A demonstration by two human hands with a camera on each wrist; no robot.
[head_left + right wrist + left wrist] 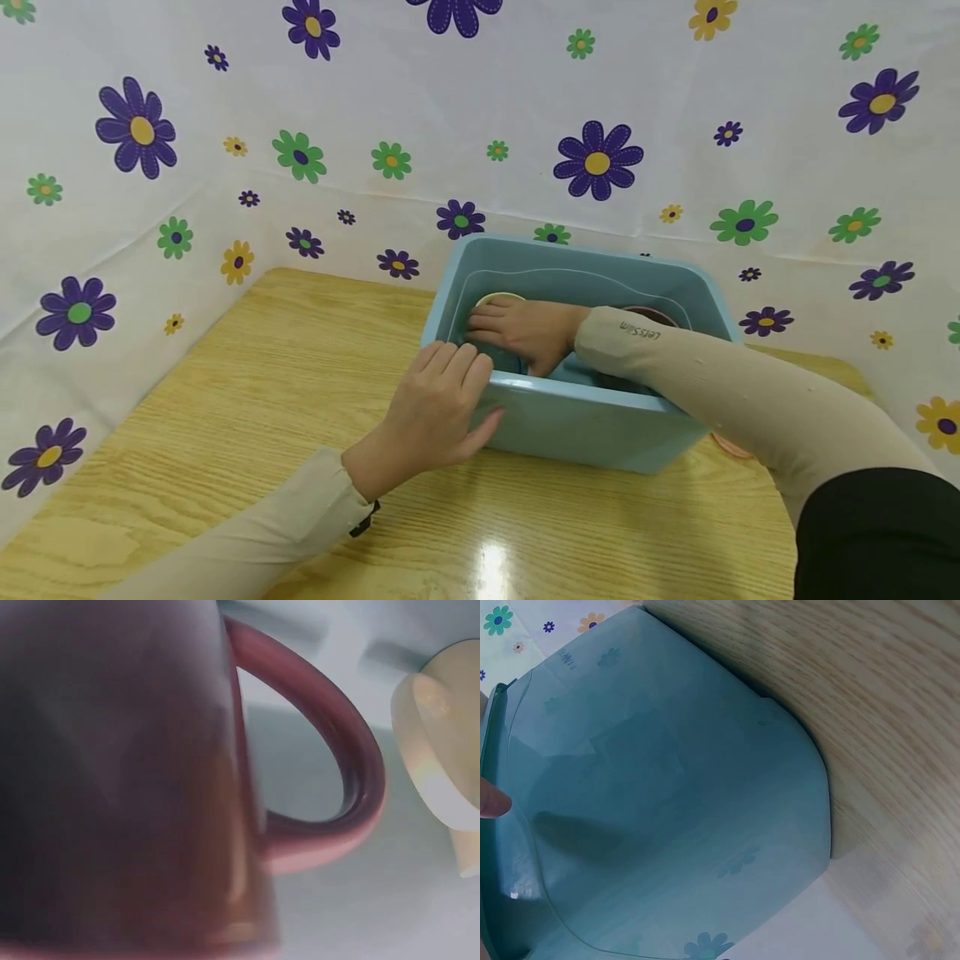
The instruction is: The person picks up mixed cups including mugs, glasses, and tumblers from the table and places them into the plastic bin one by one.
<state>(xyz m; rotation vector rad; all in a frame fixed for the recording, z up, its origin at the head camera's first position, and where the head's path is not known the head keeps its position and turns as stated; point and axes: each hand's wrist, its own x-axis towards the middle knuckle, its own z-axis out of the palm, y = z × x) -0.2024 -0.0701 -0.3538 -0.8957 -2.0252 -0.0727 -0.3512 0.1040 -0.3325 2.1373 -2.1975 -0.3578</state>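
Note:
A light-blue plastic bin [585,429] stands on the wooden table. My left hand [435,404] grips its rim at the near left corner, fingers curled over the edge and thumb along the outer wall. Down inside the left end is my right hand [528,329], back upward. Its fingertips lie close by a cup with a pale yellow rim [498,296]; what is under the palm is hidden, so I cannot tell whether it holds anything. A dark brown mug with a reddish handle [364,784] fills much of the right wrist view, near a cream cup [427,769].
The bin's outer wall [667,787] fills most of the left wrist view. My right forearm crosses its near right rim. A pinkish round edge [731,447] shows on the table beside the bin. Bare wood [300,375] extends to the left, and a flower-print cloth [525,100] hangs behind.

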